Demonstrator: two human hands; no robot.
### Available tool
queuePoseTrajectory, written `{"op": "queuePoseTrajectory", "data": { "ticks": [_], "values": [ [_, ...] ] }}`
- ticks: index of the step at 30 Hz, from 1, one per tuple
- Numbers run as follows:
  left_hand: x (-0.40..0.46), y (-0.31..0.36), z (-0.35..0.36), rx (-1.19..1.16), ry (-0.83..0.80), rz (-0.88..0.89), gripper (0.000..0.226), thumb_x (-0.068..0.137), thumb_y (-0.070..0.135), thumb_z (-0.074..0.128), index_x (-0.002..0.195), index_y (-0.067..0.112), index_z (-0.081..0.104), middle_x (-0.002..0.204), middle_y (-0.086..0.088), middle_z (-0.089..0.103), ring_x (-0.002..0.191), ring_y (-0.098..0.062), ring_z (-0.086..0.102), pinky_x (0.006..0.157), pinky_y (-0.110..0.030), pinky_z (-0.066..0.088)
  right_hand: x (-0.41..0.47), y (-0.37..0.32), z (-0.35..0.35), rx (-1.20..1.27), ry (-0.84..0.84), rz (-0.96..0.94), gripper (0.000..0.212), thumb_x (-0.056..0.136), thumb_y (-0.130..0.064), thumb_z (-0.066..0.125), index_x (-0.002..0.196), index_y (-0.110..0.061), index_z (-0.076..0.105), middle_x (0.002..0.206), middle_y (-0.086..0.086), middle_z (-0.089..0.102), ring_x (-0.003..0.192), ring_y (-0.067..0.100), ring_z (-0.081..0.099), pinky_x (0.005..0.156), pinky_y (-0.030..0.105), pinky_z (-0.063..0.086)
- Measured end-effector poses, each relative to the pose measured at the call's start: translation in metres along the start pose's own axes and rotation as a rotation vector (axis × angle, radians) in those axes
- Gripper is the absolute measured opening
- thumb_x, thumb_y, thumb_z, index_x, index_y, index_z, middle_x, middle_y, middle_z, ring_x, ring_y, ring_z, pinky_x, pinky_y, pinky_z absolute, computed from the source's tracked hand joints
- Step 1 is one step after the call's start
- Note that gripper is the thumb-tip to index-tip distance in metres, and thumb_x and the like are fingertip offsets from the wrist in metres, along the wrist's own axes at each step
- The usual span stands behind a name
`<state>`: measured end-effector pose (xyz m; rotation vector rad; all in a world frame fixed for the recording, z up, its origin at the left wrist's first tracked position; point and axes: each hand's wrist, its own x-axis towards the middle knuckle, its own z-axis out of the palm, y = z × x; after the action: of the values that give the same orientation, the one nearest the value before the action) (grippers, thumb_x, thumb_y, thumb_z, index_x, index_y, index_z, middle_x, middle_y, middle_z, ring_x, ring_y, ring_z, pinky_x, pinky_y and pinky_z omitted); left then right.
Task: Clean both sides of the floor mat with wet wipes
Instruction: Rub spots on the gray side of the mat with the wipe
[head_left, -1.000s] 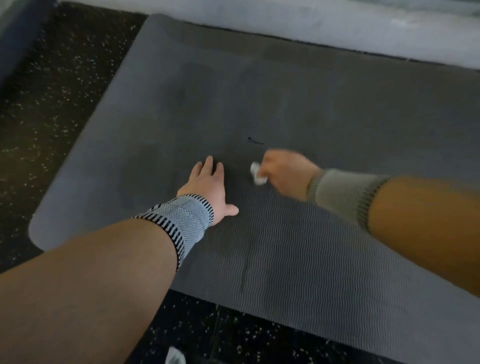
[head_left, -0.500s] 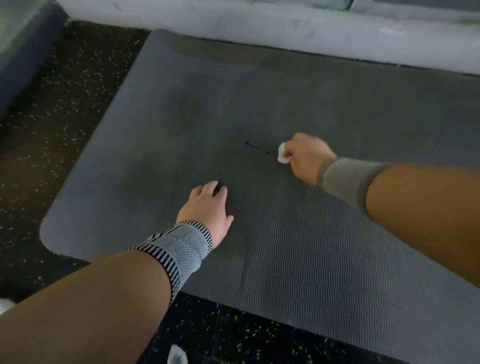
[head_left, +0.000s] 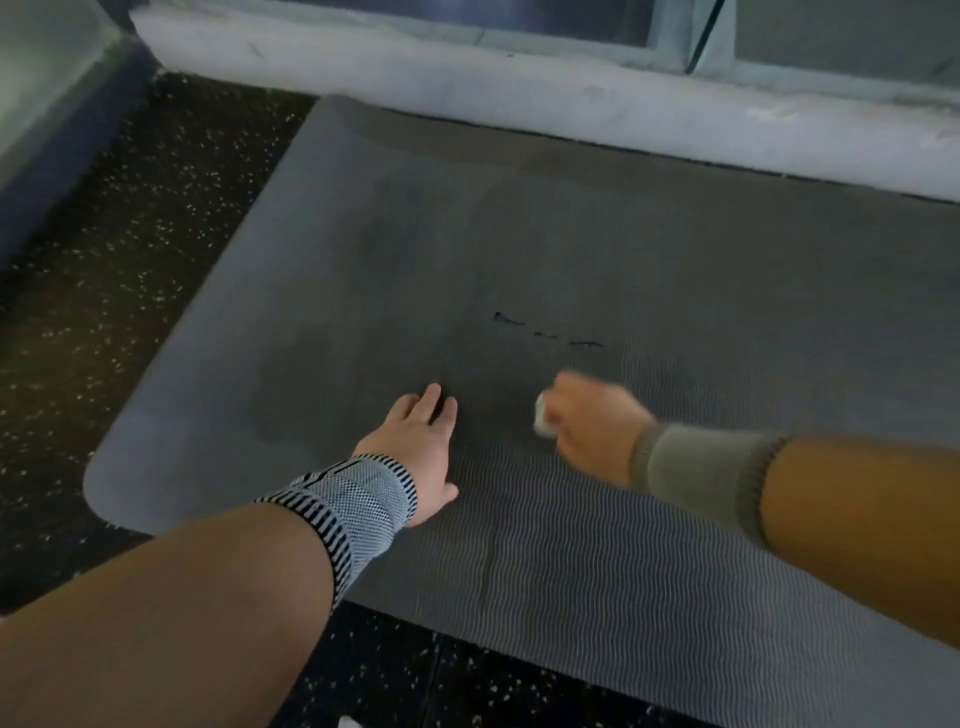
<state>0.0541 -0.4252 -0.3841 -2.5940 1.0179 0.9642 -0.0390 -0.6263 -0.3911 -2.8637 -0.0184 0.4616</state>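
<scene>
the grey foam floor mat (head_left: 571, 249) with its wavy ribbed texture lay flat on the black speckled rubber floor (head_left: 130, 260), far edge by the pale wall base (head_left: 467, 73). my right hand (head_left: 592, 426) clenched a small white balled-up wet wipe (head_left: 540, 421) on it, just below the dark smears (head_left: 545, 332). left hand (head_left: 415, 447) flat, fingers straight, pinning the mat. best move, i judged: overlapping strokes, firm pressure.

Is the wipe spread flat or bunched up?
Bunched: the wet wipe shows only as a small white wad poking from the right hand's curled fingers.
</scene>
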Motion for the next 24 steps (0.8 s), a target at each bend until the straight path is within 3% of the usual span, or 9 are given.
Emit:
{"op": "queuePoseTrajectory", "data": {
  "ticks": [3, 7, 8, 12, 14, 17, 19, 21, 24],
  "values": [
    [0.000, 0.001, -0.001, -0.004, 0.004, -0.007, 0.099, 0.088, 0.047, 0.063, 0.154, 0.022, -0.006, 0.160, 0.004, -0.018, 0.148, -0.022, -0.005, 0.117, -0.041, 0.027, -0.012, 0.001, 0.004, 0.003, -0.126, -0.214, 0.019, 0.091, -0.012, 0.050, 0.106, -0.020, 0.059, 0.098, -0.005, 0.045, 0.081, 0.011, 0.047, 0.073, 0.025, 0.045],
    [0.000, 0.001, 0.000, 0.008, -0.003, -0.007, 0.099, 0.088, 0.047, 0.062, 0.154, 0.022, -0.007, 0.160, 0.005, -0.018, 0.148, -0.021, -0.005, 0.117, -0.040, 0.027, 0.019, 0.057, -0.019, 0.007, 0.123, 0.210, 0.023, 0.089, -0.007, 0.048, 0.104, -0.017, 0.063, 0.104, 0.002, 0.050, 0.096, 0.025, 0.056, 0.083, 0.031, 0.045],
    [0.000, 0.000, 0.000, 0.010, 0.000, -0.005, 0.099, 0.088, 0.048, 0.062, 0.154, 0.022, -0.007, 0.160, 0.006, -0.018, 0.148, -0.021, -0.005, 0.117, -0.040, 0.027, 0.018, 0.055, -0.016, 0.004, 0.151, 0.239, 0.021, 0.089, -0.008, 0.048, 0.103, -0.016, 0.062, 0.105, 0.003, 0.050, 0.095, 0.025, 0.056, 0.083, 0.031, 0.046],
    [0.001, -0.001, -0.001, 0.003, 0.003, 0.000, 0.099, 0.087, 0.048, 0.064, 0.154, 0.022, -0.005, 0.160, 0.005, -0.016, 0.148, -0.021, -0.005, 0.116, -0.042, 0.028, -0.027, -0.006, 0.015, 0.061, -0.079, -0.129, 0.018, 0.090, -0.014, 0.049, 0.104, -0.020, 0.058, 0.102, -0.003, 0.048, 0.084, 0.013, 0.050, 0.075, 0.025, 0.047],
    [0.000, 0.000, -0.001, -0.003, 0.005, -0.008, 0.099, 0.087, 0.047, 0.064, 0.154, 0.022, -0.005, 0.160, 0.006, -0.016, 0.148, -0.022, -0.005, 0.116, -0.042, 0.028, -0.027, 0.003, 0.010, 0.012, -0.168, -0.239, 0.021, 0.092, -0.014, 0.049, 0.108, -0.023, 0.059, 0.103, -0.003, 0.049, 0.088, 0.013, 0.051, 0.079, 0.026, 0.047],
    [0.000, 0.001, -0.001, 0.015, 0.001, -0.015, 0.099, 0.088, 0.048, 0.063, 0.154, 0.022, -0.005, 0.161, 0.005, -0.016, 0.148, -0.022, -0.004, 0.116, -0.040, 0.028, 0.006, 0.051, -0.017, -0.081, 0.052, 0.019, 0.027, 0.093, -0.011, 0.045, 0.110, -0.021, 0.064, 0.108, 0.001, 0.051, 0.099, 0.022, 0.056, 0.087, 0.032, 0.047],
    [0.000, 0.002, -0.002, 0.022, 0.003, -0.017, 0.099, 0.088, 0.048, 0.062, 0.154, 0.022, -0.006, 0.161, 0.005, -0.016, 0.148, -0.021, -0.003, 0.116, -0.040, 0.028, 0.010, 0.056, -0.017, -0.132, 0.105, 0.135, 0.026, 0.093, -0.013, 0.045, 0.112, -0.016, 0.062, 0.112, 0.003, 0.052, 0.099, 0.023, 0.055, 0.087, 0.033, 0.046],
    [0.000, 0.002, -0.003, 0.023, -0.001, -0.021, 0.099, 0.088, 0.047, 0.063, 0.154, 0.021, -0.005, 0.161, 0.004, -0.016, 0.148, -0.022, -0.003, 0.116, -0.041, 0.029, -0.008, 0.025, -0.004, -0.156, 0.016, -0.002, 0.025, 0.095, -0.017, 0.043, 0.111, -0.016, 0.062, 0.111, 0.000, 0.052, 0.091, 0.015, 0.046, 0.083, 0.028, 0.046],
    [0.000, 0.003, -0.003, 0.011, -0.010, -0.029, 0.099, 0.088, 0.045, 0.064, 0.154, 0.021, -0.005, 0.161, 0.004, -0.016, 0.148, -0.022, -0.005, 0.116, -0.043, 0.028, -0.048, -0.018, 0.013, 0.001, -0.237, -0.295, 0.021, 0.093, -0.015, 0.049, 0.110, -0.020, 0.061, 0.106, -0.004, 0.050, 0.084, 0.007, 0.037, 0.076, 0.022, 0.043]
  ]
}}
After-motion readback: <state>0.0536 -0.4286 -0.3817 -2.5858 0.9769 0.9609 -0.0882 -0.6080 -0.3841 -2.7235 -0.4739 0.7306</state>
